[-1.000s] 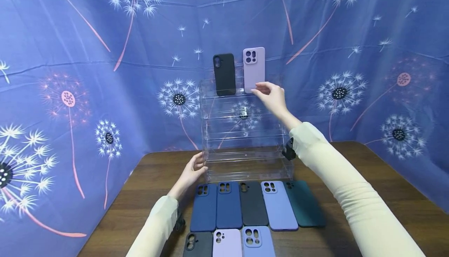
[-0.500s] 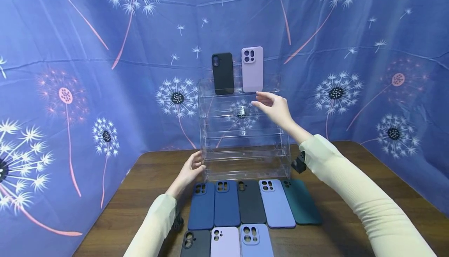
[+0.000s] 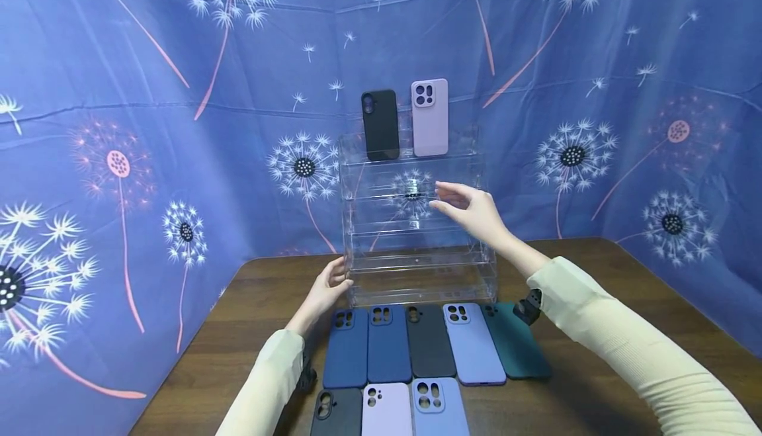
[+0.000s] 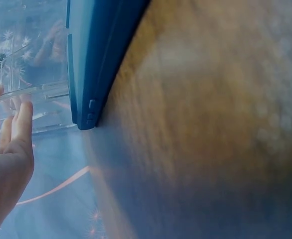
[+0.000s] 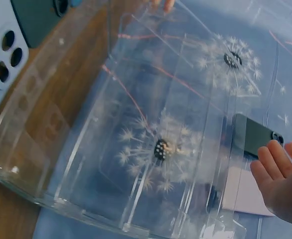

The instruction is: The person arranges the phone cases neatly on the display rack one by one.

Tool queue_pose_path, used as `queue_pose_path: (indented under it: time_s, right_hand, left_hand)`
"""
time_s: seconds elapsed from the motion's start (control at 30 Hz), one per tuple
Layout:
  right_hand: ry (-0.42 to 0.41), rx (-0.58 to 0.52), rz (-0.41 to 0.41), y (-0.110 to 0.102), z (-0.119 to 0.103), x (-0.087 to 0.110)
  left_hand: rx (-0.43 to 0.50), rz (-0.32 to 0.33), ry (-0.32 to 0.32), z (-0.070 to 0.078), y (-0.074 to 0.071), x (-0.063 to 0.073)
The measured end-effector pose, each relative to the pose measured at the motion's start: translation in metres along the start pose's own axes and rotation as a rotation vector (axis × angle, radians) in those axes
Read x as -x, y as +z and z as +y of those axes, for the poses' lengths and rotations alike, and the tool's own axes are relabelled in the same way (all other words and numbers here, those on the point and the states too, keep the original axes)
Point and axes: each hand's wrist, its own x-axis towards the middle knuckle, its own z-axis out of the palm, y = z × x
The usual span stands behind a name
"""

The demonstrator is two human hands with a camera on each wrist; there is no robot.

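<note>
A clear tiered display rack [image 3: 417,264] stands on the wooden table. My left hand [image 3: 323,292] holds its lower left side, thumb at the front and fingers along the side panel. On the top tier a black phone case [image 3: 381,125] and a lilac phone case [image 3: 430,122] stand upright side by side. My right hand [image 3: 473,211] hovers before the right part of the rack, below the lilac case, thumb and fingers apart and holding nothing. In the right wrist view the right hand [image 5: 285,184] overlaps the standing cases.
In front of the rack lies a row of phone cases: two navy, a black [image 3: 431,343], a light blue [image 3: 475,347] and a dark green [image 3: 519,343]. A nearer row has black, lilac [image 3: 387,413] and light blue cases. A blue dandelion-print cloth [image 3: 238,158] hangs behind.
My right hand has let go of the lilac case's lower edge and moved down and slightly right. The lilac case stays on the top tier. My left hand stays at the rack's side.
</note>
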Motion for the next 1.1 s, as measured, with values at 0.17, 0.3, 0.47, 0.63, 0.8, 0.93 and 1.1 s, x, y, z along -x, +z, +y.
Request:
queue_pose_path:
  time_s: [0.17, 0.3, 0.47, 0.63, 0.8, 0.93, 1.1]
  right_hand:
    - [0.036, -0.023, -0.067, 0.0, 0.0, 0.019]
    - [0.058, -0.039, -0.104, 0.001, 0.002, 0.037]
    - [0.071, -0.058, -0.158, 0.005, 0.005, 0.062]
    - [0.074, -0.103, -0.21, 0.007, 0.007, 0.083]
    - [0.083, -0.11, -0.248, 0.005, 0.009, 0.103]
    - [0.088, -0.128, -0.282, 0.006, 0.009, 0.116]
    - [0.082, -0.156, -0.323, 0.008, 0.008, 0.129]
  left_hand:
    - [-0.036, 0.014, -0.011, -0.003, -0.001, -0.004]
    - [-0.076, 0.005, -0.017, -0.002, -0.002, -0.006]
    - [-0.056, -0.01, -0.028, -0.003, -0.002, -0.004]
    - [-0.041, 0.002, -0.032, -0.004, 0.0, -0.002]
    - [-0.047, -0.004, -0.054, -0.002, 0.0, -0.001]
    - [-0.038, -0.006, -0.057, -0.002, 0.0, 0.0]
    - [-0.024, -0.034, -0.034, 0.014, -0.002, 0.006]
